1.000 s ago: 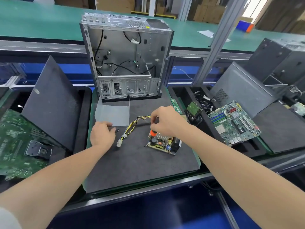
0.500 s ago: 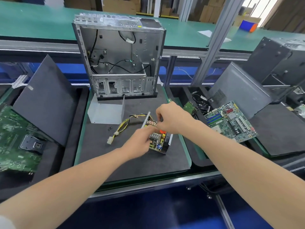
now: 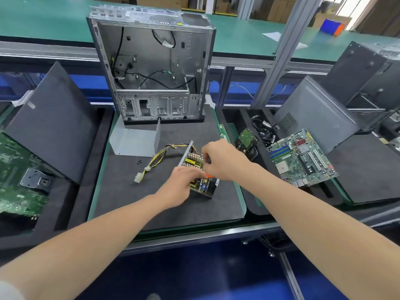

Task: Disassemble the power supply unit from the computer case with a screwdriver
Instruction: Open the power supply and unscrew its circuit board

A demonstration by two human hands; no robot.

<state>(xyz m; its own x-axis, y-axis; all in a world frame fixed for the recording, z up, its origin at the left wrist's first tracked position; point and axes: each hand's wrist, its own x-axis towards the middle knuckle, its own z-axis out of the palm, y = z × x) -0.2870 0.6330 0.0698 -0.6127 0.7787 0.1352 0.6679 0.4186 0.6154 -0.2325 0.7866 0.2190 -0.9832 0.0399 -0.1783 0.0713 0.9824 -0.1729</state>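
Power supply unit (image 3: 192, 161) angled far-left in left grip (image 3: 179, 185); screwdriver (image 3: 208, 175) in right grip (image 3: 221, 161)

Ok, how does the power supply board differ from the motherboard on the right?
The power supply board sits in a metal shell, trailing yellow-black cables; the motherboard lies bare, with none attached. The left hand holds the power supply board and the right hand holds a screwdriver to it; the motherboard is untouched. Both are populated circuit boards.
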